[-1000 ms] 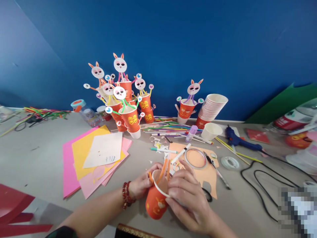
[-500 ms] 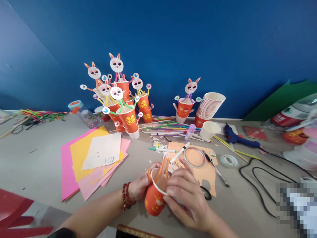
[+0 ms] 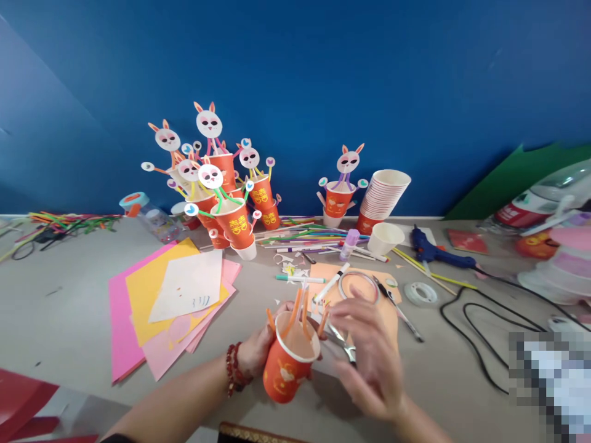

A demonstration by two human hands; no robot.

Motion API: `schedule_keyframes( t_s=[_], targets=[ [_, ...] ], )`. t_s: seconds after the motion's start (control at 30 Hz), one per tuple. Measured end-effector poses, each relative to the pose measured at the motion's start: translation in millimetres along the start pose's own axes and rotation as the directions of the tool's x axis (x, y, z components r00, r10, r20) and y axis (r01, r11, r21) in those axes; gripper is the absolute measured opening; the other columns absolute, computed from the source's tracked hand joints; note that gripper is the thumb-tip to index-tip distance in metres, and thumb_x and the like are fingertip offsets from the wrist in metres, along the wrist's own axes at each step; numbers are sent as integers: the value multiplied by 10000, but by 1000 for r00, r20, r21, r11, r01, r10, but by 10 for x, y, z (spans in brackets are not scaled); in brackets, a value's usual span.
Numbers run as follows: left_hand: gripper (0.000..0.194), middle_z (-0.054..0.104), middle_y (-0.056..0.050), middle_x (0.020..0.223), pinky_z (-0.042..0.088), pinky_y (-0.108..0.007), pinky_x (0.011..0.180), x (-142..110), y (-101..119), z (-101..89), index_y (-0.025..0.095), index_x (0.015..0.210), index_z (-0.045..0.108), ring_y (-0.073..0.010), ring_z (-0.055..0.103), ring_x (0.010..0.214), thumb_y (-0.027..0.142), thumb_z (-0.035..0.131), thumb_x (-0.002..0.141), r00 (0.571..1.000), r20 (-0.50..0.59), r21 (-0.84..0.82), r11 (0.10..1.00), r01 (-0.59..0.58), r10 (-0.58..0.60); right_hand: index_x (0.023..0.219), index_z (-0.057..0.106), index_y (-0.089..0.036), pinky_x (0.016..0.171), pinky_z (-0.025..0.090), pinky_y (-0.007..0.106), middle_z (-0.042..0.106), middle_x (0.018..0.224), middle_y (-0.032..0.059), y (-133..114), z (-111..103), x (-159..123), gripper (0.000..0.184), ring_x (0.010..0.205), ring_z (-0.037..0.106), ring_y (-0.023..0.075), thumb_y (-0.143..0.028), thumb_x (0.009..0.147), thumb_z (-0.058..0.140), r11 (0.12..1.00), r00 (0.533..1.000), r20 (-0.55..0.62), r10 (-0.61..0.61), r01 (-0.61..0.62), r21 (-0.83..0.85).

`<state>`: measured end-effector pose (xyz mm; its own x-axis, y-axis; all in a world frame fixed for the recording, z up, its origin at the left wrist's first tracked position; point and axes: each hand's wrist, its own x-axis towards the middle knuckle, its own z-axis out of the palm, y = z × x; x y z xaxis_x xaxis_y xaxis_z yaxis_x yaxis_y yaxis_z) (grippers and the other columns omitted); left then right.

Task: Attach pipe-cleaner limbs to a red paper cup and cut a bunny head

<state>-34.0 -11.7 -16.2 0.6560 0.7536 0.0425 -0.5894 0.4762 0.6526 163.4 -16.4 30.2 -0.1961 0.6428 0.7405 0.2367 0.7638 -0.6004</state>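
left hand (image 3: 253, 354) curled round white-rimmed red paper cup (image 3: 286, 378), seemingly steadying it mouth-up | right hand (image 3: 372, 354) loosely open, fingertips by cup's thin orange strip (image 3: 324, 321); from here, can't tell if touching

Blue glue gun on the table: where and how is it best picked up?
By its handle, probably with the right hand coming from above and the near side. The handle reaches rightward from the bulkier body, so fingers could wrap across it, clear of the black cord at its end.
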Motion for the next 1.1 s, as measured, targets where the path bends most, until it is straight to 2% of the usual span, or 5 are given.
schedule_keyframes(
  t_s=[0.13, 0.37, 0.53, 0.87, 1.1],
  targets=[
    [715, 687, -124, 995, 527, -246, 522, 18, 15, -9, 155, 1111, 602, -190, 686, 656, 752, 592, 717, 1000, 24, -34, 999, 19, -18, 1184, 587, -245, 999, 415, 533, 607, 1107, 106, 113, 21, -12, 276, 1128, 539, 293, -211, 918, 521, 955, 947, -200, 250, -208, 211],
    [800, 690, -123, 960, 481, -219, 528, -46, -16, -119, 111, 1161, 607, -183, 693, 672, 778, 561, 722, 996, 70, -50, 997, 63, -59, 1116, 627, -228, 896, 511, 371, 642, 1087, 88, 212, 147, -56, 262, 1043, 605, 242, -395, 928, 554, 647, 760, 15, 649, -563, 514],
    [794, 688, -145, 968, 493, -249, 586, -64, 1, -80, 100, 1161, 615, -203, 685, 732, 771, 543, 744, 999, 32, -20, 999, 32, -31, 1011, 669, -213, 887, 506, 362, 664, 978, 60, 235, 207, -21, 283, 942, 629, 215, -454, 866, 629, 379, 607, 124, 785, -628, 679],
    [643, 667, -111, 1071, 414, -522, 1021, -29, 278, 219, 167, 1105, 671, -231, 646, 893, 700, 618, 750, 981, -137, 4, 990, -138, 137, 1028, 661, -216, 839, 512, 348, 640, 962, 51, 240, 230, -27, 271, 842, 607, 175, -448, 893, 620, 392, 618, 160, 770, -656, 645],
    [768, 693, -139, 965, 345, -621, 1051, 52, 367, 392, 115, 1156, 661, -333, 632, 1034, 751, 583, 732, 996, -86, -78, 997, 13, -20, 1030, 632, -219, 698, 519, 288, 635, 891, 23, 227, 254, -39, 247, 716, 593, 137, -418, 883, 633, 416, 635, 196, 748, -677, 607]
  ],
)
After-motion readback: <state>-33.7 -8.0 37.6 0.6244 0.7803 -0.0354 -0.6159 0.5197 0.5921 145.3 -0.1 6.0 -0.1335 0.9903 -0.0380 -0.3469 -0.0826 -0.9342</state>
